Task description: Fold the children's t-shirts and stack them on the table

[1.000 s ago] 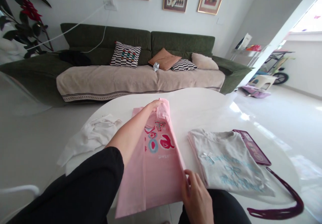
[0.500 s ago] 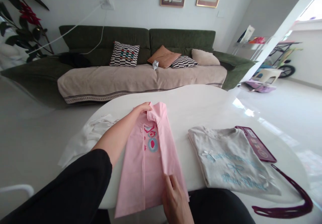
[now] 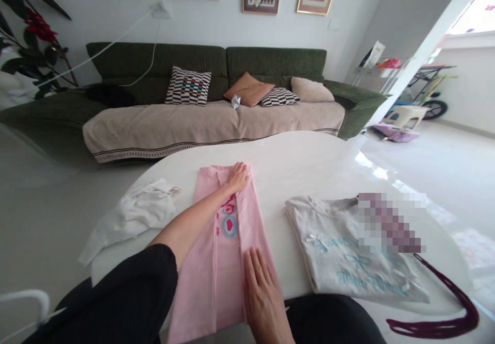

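Head view, watched from my remote station: the pink garment (image 3: 232, 287) lies on the white table (image 3: 309, 163) directly in front of the wearer, its two side panels turned inward over a red-and-blue print. I note its long axis running away from the wearer toward the green sofa (image 3: 278, 63), slanting slightly right at the far end; the near end appears to overhang the table edge. The left hand (image 3: 237, 178) reaches across to the far right corner, palm down, fingers extended and only slightly apart on the cloth. The right hand (image 3: 266, 295) lies nearer the wearer, over the right panel, fingers straight, close together and roughly along the long axis. I see neither hand pinching fabric. Key relation: the garment is directly beneath both sets of fingers, the right hand closer to the near end, the left to the far end. A crumpled white cloth (image 3: 143, 210) sits left of it; a folded grey shirt (image 3: 340, 259) lies to the right, well apart.
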{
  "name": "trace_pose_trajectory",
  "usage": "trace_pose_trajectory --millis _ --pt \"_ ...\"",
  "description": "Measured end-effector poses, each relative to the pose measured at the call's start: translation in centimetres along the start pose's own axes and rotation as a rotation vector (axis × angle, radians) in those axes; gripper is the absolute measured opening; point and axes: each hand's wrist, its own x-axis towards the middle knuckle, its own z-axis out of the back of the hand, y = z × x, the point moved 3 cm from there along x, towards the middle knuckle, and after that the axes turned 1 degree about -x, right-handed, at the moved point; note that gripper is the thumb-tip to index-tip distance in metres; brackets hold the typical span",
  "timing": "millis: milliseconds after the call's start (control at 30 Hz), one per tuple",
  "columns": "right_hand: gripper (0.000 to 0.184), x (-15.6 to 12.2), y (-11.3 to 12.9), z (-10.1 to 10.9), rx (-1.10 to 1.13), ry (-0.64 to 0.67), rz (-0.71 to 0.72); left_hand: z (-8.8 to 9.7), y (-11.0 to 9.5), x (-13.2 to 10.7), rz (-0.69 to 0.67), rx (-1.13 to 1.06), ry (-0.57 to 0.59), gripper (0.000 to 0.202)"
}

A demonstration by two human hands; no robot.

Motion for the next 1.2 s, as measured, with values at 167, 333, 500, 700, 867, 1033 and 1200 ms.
trace_pose_trajectory --millis 167,333,500,700,867,1033,1200 --pt "0.057 -0.6 -0.1 -0.9 -0.026 -0.041 -0.078 -2.9 -0.8 1.4 -0.026 0.038 0.076 0.056" --pt "0.058 -1.0 -0.7 -1.3 -0.027 -0.003 -0.097 -3.9 -0.7 2.7 -0.017 0.054 0.147 0.060" --pt "0.078 -1.1 -0.5 -1.7 -0.005 0.120 -0.102 -3.8 -0.8 3.8 -0.015 0.059 0.202 0.061" --pt "0.084 -0.8 0.1 -0.8 0.015 0.184 -0.128 -1.1 -1.2 2.3 -0.032 0.071 0.131 0.062" --pt "0.080 -0.9 0.1 -0.3 0.015 0.207 -0.135 -0.5 1.4 -1.9 0.088 0.045 0.030 0.061" --pt "0.076 -0.9 0.2 -0.1 -0.004 0.201 -0.130 1.5 1.5 -3.2 0.086 -0.006 0.130 0.064" --pt "0.072 -0.8 0.4 0.4 -0.035 0.182 -0.134 3.8 -1.0 -11.4 -0.068 -0.075 0.029 0.056"
